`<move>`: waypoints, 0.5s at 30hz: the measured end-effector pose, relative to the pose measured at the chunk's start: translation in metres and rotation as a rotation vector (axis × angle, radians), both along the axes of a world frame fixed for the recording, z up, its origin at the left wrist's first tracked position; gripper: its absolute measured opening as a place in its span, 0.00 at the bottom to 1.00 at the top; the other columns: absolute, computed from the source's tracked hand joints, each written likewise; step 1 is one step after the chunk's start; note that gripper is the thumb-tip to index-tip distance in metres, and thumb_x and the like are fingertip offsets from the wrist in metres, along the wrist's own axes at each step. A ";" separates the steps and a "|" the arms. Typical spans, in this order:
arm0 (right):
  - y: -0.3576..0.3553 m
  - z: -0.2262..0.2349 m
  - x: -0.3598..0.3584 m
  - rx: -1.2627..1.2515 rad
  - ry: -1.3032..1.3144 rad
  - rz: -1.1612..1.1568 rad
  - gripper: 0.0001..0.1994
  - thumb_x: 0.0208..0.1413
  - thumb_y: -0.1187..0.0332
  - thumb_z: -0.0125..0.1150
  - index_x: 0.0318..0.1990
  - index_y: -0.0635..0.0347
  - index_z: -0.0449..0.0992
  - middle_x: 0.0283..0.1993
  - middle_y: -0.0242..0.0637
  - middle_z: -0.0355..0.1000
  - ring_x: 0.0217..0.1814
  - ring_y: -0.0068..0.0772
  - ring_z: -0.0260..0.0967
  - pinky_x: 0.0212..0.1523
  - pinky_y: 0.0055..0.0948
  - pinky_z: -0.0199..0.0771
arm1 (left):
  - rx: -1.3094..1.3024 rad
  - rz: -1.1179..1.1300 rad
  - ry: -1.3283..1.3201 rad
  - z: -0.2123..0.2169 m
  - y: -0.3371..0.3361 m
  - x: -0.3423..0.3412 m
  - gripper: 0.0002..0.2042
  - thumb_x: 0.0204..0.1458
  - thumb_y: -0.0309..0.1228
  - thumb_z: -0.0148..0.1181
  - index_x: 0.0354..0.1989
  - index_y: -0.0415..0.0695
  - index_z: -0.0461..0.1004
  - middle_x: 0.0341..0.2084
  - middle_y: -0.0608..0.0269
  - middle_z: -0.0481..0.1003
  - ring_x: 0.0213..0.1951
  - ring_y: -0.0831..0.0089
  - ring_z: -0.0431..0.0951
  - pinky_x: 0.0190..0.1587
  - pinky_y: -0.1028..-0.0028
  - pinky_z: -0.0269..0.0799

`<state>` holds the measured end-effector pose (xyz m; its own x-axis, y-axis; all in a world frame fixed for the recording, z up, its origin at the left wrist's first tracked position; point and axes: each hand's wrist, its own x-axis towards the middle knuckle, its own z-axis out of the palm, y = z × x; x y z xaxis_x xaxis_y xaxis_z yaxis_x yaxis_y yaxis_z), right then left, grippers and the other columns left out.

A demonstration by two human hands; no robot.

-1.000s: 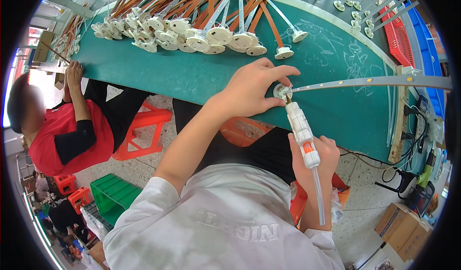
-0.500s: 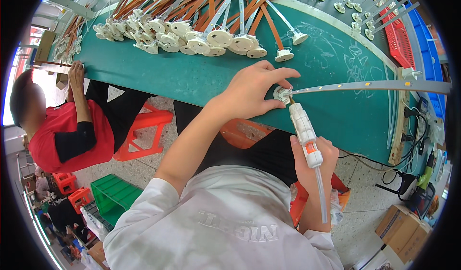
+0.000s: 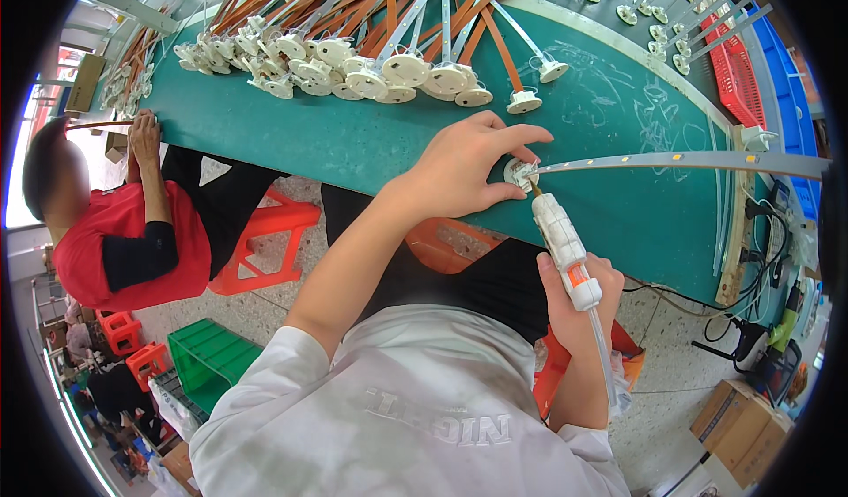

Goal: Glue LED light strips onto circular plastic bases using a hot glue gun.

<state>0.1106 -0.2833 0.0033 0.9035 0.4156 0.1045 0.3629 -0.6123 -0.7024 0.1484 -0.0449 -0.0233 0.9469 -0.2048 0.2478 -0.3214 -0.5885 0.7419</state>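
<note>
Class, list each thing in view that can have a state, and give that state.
Left hand: curled, thumb and fingers at the base
Base: lying on the table, partly covered by fingers
Right hand: closed around the glue gun
Glue gun: held, tip close to the base, contact unclear
Glue stick: jutting from the gun's rear
Strip: yellow squares showing
Discs: heaped

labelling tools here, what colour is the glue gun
The glue gun is mostly white, partly orange; head view.
</note>
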 end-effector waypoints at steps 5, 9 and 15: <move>-0.002 0.000 0.001 -0.005 0.045 -0.023 0.12 0.54 0.69 0.70 0.24 0.67 0.76 0.19 0.42 0.72 0.19 0.39 0.67 0.24 0.36 0.62 | 0.002 0.001 0.013 -0.001 0.001 0.000 0.35 0.38 0.27 0.76 0.60 0.52 0.73 0.40 0.71 0.84 0.42 0.66 0.74 0.48 0.66 0.73; -0.007 0.000 0.002 0.003 0.148 -0.066 0.13 0.54 0.68 0.70 0.24 0.66 0.77 0.18 0.41 0.71 0.18 0.38 0.66 0.25 0.36 0.64 | 0.005 -0.003 0.001 0.000 0.001 0.000 0.35 0.38 0.28 0.76 0.60 0.52 0.73 0.41 0.71 0.84 0.43 0.66 0.74 0.48 0.66 0.74; -0.019 0.002 0.021 0.024 -0.002 -0.167 0.09 0.55 0.71 0.69 0.30 0.68 0.77 0.22 0.42 0.73 0.22 0.33 0.70 0.27 0.33 0.68 | 0.004 -0.002 0.000 -0.001 0.002 -0.002 0.34 0.39 0.30 0.75 0.60 0.53 0.72 0.40 0.71 0.83 0.43 0.65 0.74 0.47 0.66 0.74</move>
